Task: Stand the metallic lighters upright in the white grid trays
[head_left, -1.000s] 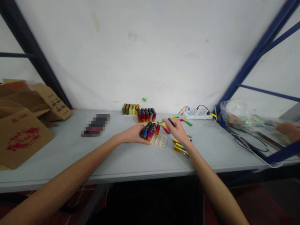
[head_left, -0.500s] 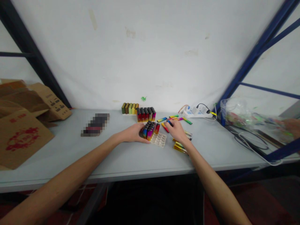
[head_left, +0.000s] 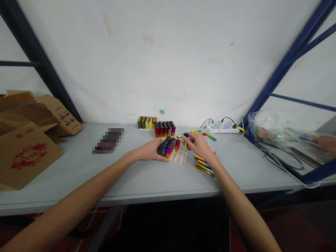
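Note:
A white tray [head_left: 181,158] with round hollows lies on the table, its left part filled with upright shiny lighters [head_left: 169,147] with dark tops. My left hand [head_left: 152,149] curls around the left side of this group, thumb in front and fingers behind, closed on it. Just right of the tray, my right hand [head_left: 198,142] is closed in a pinch on a dark blue lighter [head_left: 186,135], held upright. Loose multicoloured lighters [head_left: 210,137] lie behind that hand. More gold-coloured ones [head_left: 204,165] lie under and beside my right wrist.
Behind the tray stand a block of red and purple lighters [head_left: 165,130] and a block of yellow and green ones [head_left: 147,122]. A power strip [head_left: 223,127] sits at the wall. Cardboard boxes [head_left: 34,154] are at left. At far right are plastic bags [head_left: 265,126] and another person's hand [head_left: 327,144].
My right hand has lifted the dark blue lighter from the loose ones and tilted it upright, slightly towards the tray. My left hand stays at the tray. The view has shifted a little.

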{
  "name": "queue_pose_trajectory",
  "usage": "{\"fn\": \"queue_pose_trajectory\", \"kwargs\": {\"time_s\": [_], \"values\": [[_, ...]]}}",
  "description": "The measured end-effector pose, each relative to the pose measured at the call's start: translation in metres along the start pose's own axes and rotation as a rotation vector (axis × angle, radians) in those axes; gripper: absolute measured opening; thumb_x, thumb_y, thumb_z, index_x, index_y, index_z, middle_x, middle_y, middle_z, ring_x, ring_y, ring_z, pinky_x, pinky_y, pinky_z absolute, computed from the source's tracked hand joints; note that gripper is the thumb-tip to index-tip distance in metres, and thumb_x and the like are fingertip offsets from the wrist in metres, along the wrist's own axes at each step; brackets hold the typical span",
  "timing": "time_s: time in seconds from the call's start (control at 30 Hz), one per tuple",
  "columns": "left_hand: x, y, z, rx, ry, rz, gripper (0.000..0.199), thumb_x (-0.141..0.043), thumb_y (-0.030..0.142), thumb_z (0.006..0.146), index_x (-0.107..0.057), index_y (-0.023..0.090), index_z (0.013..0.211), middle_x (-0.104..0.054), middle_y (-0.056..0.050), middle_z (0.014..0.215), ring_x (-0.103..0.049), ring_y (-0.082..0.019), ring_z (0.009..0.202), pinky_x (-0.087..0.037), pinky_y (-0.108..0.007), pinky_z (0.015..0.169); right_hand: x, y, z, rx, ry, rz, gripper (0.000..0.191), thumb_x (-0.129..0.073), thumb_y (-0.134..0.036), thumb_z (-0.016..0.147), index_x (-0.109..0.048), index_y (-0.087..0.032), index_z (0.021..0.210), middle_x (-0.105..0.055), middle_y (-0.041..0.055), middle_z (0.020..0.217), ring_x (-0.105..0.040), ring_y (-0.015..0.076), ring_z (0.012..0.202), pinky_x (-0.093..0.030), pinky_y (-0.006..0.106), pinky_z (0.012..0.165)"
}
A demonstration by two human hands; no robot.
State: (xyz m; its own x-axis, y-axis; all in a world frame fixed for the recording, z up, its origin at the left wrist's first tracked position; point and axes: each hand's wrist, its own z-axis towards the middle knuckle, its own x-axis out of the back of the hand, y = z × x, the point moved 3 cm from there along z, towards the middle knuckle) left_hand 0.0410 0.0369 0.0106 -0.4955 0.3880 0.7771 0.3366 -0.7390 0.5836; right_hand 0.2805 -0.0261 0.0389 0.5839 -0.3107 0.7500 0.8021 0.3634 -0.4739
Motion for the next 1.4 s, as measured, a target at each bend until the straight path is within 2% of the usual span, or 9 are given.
{"fn": "queue_pose_trajectory", "kwargs": {"time_s": [0.13, 0.23, 0.43, 0.53, 0.73, 0.97, 1.1, 1.23, 1.4], "values": [[0.000, -0.001, 0.000, 0.032, -0.001, 0.003, 0.081, -0.089, 0.061, 0.069, -0.065, 0.019, 0.134, -0.072, -0.012, 0.133, -0.068, -0.036, 0.120, -0.052, -0.042, 0.103, -0.007, 0.000, -0.003, 0.007, -0.185, 0.214, 0.045, -0.052, -0.060, 0.103, -0.053, -0.023, 0.077, -0.069, 0.0012, 0.064, -0.064, 0.0182, 0.057, -0.047, 0.029, 0.063], [-0.001, -0.001, -0.001, 0.072, -0.009, 0.016, 0.079, -0.088, 0.062, 0.068, -0.066, 0.018, 0.130, -0.072, -0.012, 0.130, -0.068, -0.037, 0.118, -0.053, -0.042, 0.099, -0.013, 0.001, -0.005, 0.012, -0.238, 0.237, 0.044, -0.056, -0.061, 0.101, -0.055, -0.023, 0.080, -0.075, 0.0035, 0.071, -0.069, 0.0190, 0.059, -0.050, 0.029, 0.063], [-0.001, 0.001, -0.001, 0.093, -0.012, 0.019, 0.076, -0.087, 0.063, 0.069, -0.066, 0.018, 0.126, -0.073, -0.011, 0.129, -0.068, -0.035, 0.115, -0.054, -0.040, 0.097, -0.017, -0.007, -0.009, 0.015, -0.251, 0.177, 0.041, -0.059, -0.056, 0.102, -0.057, -0.022, 0.078, -0.076, 0.0038, 0.074, -0.060, 0.0150, 0.046, -0.046, 0.028, 0.055], [-0.001, 0.000, 0.000, 0.057, -0.021, 0.018, 0.076, -0.088, 0.060, 0.070, -0.066, 0.018, 0.128, -0.072, -0.011, 0.130, -0.068, -0.035, 0.116, -0.053, -0.040, 0.101, -0.021, -0.013, -0.009, 0.031, -0.256, 0.113, 0.034, -0.062, -0.047, 0.103, -0.060, -0.021, 0.081, -0.075, 0.0043, 0.073, -0.065, 0.0170, 0.054, -0.045, 0.027, 0.059], [-0.002, -0.004, 0.001, 0.059, -0.009, 0.046, 0.075, -0.087, 0.062, 0.070, -0.067, 0.018, 0.127, -0.073, -0.011, 0.128, -0.068, -0.035, 0.116, -0.053, -0.042, 0.100, -0.026, -0.013, -0.003, 0.091, -0.190, -0.214, 0.029, -0.064, -0.041, 0.104, -0.066, -0.016, 0.089, -0.074, 0.0097, 0.079, -0.067, 0.0204, 0.070, -0.039, 0.028, 0.064], [-0.002, -0.004, 0.000, 0.084, -0.009, 0.037, 0.076, -0.086, 0.063, 0.070, -0.066, 0.018, 0.127, -0.073, -0.012, 0.128, -0.068, -0.036, 0.116, -0.054, -0.041, 0.096, -0.021, -0.004, -0.006, 0.027, -0.275, -0.169, 0.028, -0.059, -0.040, 0.106, -0.067, -0.017, 0.093, -0.074, 0.0065, 0.076, -0.066, 0.0195, 0.069, -0.040, 0.027, 0.066], [-0.002, -0.005, 0.000, 0.085, -0.005, 0.059, 0.078, -0.086, 0.065, 0.069, -0.066, 0.017, 0.127, -0.072, -0.013, 0.129, -0.067, -0.037, 0.116, -0.053, -0.042, 0.097, -0.025, -0.012, -0.008, -0.045, -0.242, -0.290, 0.031, -0.059, -0.046, 0.105, -0.069, -0.017, 0.100, -0.076, 0.0101, 0.084, -0.067, 0.0216, 0.073, -0.039, 0.028, 0.066], [-0.002, -0.005, 0.001, 0.084, 0.003, 0.077, 0.078, -0.086, 0.066, 0.068, -0.066, 0.017, 0.126, -0.073, -0.013, 0.126, -0.068, -0.036, 0.113, -0.053, -0.042, 0.096, -0.030, -0.022, -0.010, -0.094, -0.213, -0.333, 0.033, -0.061, -0.049, 0.104, -0.072, -0.019, 0.097, -0.078, 0.0107, 0.090, -0.067, 0.0217, 0.075, -0.037, 0.029, 0.064], [-0.001, -0.003, 0.000, 0.053, 0.023, 0.066, 0.079, -0.087, 0.065, 0.068, -0.066, 0.019, 0.129, -0.074, -0.011, 0.123, -0.069, -0.036, 0.111, -0.053, -0.042, 0.096, -0.022, -0.016, -0.008, -0.080, -0.235, -0.211, 0.043, -0.060, -0.055, 0.102, -0.073, -0.017, 0.086, -0.075, 0.0083, 0.078, -0.062, 0.0183, 0.066, -0.035, 0.028, 0.060]]}}
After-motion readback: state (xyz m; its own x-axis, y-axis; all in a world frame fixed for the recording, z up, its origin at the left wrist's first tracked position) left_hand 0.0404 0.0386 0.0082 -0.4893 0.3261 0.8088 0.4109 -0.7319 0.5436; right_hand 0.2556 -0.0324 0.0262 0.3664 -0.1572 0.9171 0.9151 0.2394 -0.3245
